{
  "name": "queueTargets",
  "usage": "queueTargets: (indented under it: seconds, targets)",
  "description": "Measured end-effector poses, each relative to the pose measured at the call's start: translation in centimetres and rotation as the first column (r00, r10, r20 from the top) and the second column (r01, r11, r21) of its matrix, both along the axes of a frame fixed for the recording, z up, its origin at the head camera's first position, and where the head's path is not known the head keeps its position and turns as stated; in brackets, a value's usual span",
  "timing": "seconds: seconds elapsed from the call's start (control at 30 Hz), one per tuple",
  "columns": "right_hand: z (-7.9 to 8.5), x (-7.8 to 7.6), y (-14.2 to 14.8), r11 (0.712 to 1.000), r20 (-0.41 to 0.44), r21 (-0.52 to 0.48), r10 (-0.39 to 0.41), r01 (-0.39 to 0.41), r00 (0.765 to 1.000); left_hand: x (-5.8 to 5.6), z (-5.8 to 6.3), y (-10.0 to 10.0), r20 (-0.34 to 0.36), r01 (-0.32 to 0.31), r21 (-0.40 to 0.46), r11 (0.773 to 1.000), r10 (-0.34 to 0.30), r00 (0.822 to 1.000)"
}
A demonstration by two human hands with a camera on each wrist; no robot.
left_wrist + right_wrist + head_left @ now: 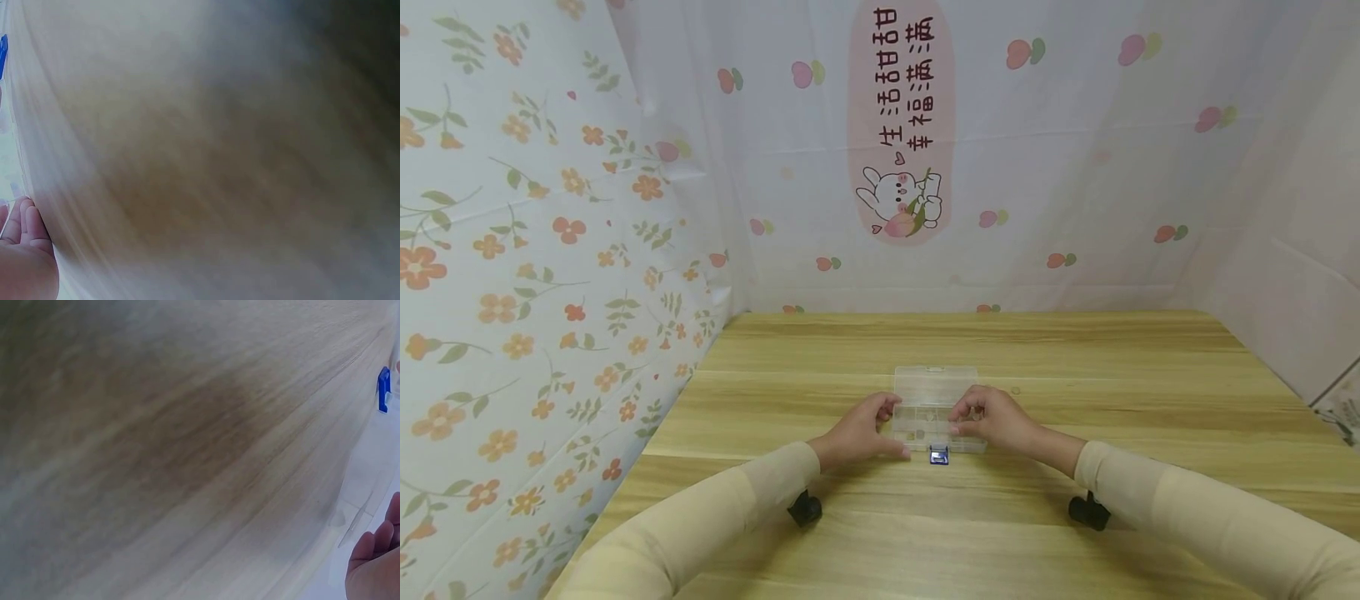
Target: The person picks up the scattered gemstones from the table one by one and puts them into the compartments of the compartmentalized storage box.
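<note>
A clear plastic compartment box [922, 442] lies on the table, its transparent lid [936, 385] folded back behind it. Small pale bits sit in some compartments; their kind is too small to tell. At the box's front middle is a blue latch-like piece [939, 456], also visible in the right wrist view as a blue clip [384, 389]. My left hand [867, 427] holds the box's left end, thumb at the front corner and fingers curled at the back. Over the right compartments is my right hand [994, 421], fingers bent toward the thumb; whether something is between the fingertips is hidden.
The wood-grain table [820, 350] extends around the box. A white printed cloth [760, 167] hangs behind, and a floral cloth [535, 275] on the left. Black wrist cameras [805, 508] hang under both sleeves.
</note>
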State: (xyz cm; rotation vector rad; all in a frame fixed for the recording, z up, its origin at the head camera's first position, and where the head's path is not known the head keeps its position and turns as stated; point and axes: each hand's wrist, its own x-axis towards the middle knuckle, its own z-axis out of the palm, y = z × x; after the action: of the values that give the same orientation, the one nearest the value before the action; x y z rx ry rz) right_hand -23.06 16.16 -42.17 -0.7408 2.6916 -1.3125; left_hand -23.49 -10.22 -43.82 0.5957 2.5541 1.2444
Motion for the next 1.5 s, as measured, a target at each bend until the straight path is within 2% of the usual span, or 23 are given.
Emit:
queueTargets:
  seconds: [0.5,0.9,1.1,1.5]
  targets:
    - [-0.1,0.1,0.1,1.000,0.009,0.028,-0.005,0.005,1.000,0.1,0.1,0.0,-0.002,0.001,0.002,1.000,-0.001,1.000]
    - [-0.3,-0.2,0.1,1.000,0.003,0.012,-0.005,0.005,1.000,0.1,0.2,0.0,-0.002,0.002,0.008,1.000,-0.002,1.000]
    - [0.0,-0.3,0.5,1.000,-0.014,0.007,-0.022,0.022,1.000,0.2,0.3,0.1,-0.003,0.003,0.014,1.000,-0.003,1.000]
    - [0.2,-1.0,2.3,0.994,-0.051,-0.030,-0.105,0.103,0.993,0.2,0.2,0.1,-0.003,0.006,0.015,1.000,-0.006,1.000]
